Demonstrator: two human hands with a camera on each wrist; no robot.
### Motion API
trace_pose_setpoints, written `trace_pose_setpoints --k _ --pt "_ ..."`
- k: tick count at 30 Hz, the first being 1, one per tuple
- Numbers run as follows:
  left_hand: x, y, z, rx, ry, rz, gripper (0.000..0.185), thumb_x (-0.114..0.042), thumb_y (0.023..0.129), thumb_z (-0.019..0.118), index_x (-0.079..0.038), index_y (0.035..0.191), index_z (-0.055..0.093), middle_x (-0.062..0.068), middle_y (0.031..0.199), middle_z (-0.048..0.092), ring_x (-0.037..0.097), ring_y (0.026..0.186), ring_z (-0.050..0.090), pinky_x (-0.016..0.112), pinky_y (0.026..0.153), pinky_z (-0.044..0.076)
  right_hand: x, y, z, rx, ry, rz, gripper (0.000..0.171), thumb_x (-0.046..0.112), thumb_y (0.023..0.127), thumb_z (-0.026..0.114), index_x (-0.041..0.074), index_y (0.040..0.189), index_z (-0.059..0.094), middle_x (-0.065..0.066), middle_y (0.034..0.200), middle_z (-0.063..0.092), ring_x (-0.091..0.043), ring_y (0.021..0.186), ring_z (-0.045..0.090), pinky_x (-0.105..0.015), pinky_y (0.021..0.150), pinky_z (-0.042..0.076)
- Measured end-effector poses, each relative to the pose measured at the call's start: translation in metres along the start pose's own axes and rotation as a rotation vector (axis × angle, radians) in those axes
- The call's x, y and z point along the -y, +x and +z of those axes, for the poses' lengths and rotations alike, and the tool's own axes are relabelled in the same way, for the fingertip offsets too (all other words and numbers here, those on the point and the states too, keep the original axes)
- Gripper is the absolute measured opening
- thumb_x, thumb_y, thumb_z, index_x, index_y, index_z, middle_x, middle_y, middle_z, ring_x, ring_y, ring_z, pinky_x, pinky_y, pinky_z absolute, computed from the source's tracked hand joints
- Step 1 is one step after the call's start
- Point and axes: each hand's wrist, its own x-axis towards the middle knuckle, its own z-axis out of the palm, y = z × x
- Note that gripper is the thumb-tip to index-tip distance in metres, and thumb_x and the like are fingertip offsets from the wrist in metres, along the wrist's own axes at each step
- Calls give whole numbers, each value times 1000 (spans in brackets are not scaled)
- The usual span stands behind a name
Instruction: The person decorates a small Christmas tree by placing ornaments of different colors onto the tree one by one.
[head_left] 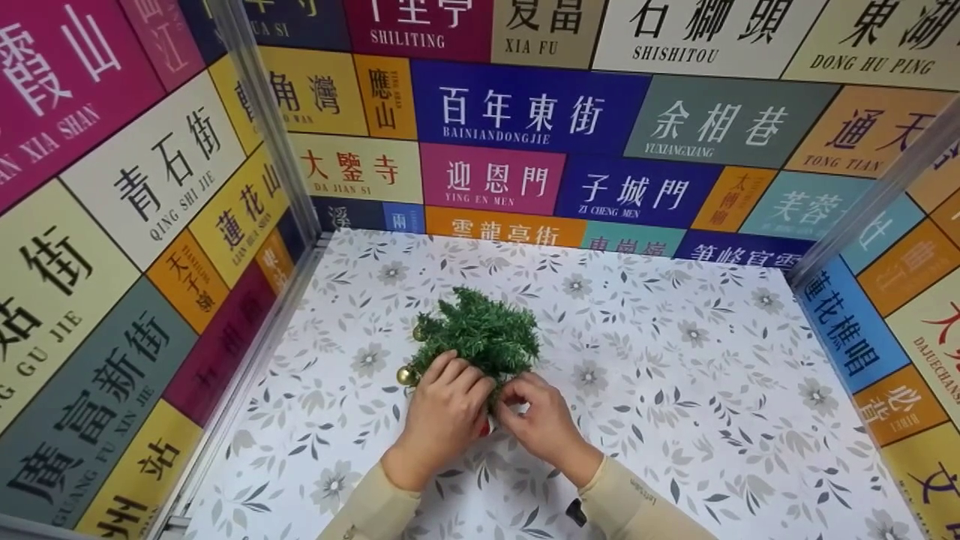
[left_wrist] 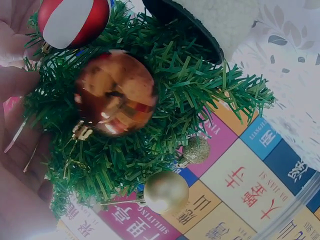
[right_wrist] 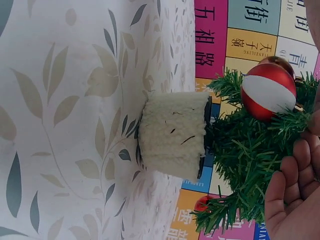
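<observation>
A small green artificial tree stands on the floral table sheet, hung with gold baubles. My left hand curls over its near left side and grips the branches. My right hand pinches the branches at the near right. In the left wrist view, fingers press into the tree beside a shiny copper bauble, a red-and-white bauble and a pale gold bauble. In the right wrist view, the tree's white fleecy base sits on the sheet, with fingers on the branches below the red-and-white bauble.
Walls of coloured sign panels close in the table at the back, the left and the right. Metal posts stand in the two back corners. Floral sheet lies bare around the tree on all sides.
</observation>
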Motion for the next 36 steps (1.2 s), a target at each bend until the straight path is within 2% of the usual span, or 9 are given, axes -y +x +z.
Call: trace_pose_setpoints --k 7,14,18,25,32,36 --pt "0 1 -1 11 -3 -1 13 -12 84 69 -11 97 69 4 91 66 28 91 60 46 108 36 0 1 -3 -7 -28 1 16 8 83 74 21 84 66 12 87 59 -6 80 62 -23 71 53" --pt "1 1 -1 17 -4 10 17 -17 82 73 -11 98 69 5 93 66 28 93 61 47 108 36 0 1 -5 -42 -54 -45 20 5 81 76 22 86 66 11 87 59 -9 77 59 -27 66 51" --pt "1 1 -1 30 -14 17 18 -19 82 74 -12 98 70 5 95 67 28 94 61 46 109 36 -2 0 -6 -57 -72 -61 17 6 81 76 19 87 67 11 87 58 -11 75 56 -31 63 50" --pt "2 2 -3 48 -45 16 20 -19 84 73 -13 103 70 5 102 66 27 99 61 46 110 34 -5 -3 -14 -45 -112 -42 16 13 85 74 23 97 70 14 94 60 -6 83 57 -28 68 50" --pt "4 1 -5 0 -81 46 34 -22 75 74 -11 107 71 7 115 65 28 105 60 48 109 35 -11 -7 -27 -44 -147 -73 22 11 86 75 18 107 71 11 103 64 -9 92 60 -33 69 52" --pt "9 1 -13 -95 -111 75 38 -32 77 71 -11 109 71 9 120 65 29 109 60 49 103 40 -18 -13 -39 -35 -219 -54 27 17 86 76 17 112 70 12 110 63 -8 100 59 -31 74 52"
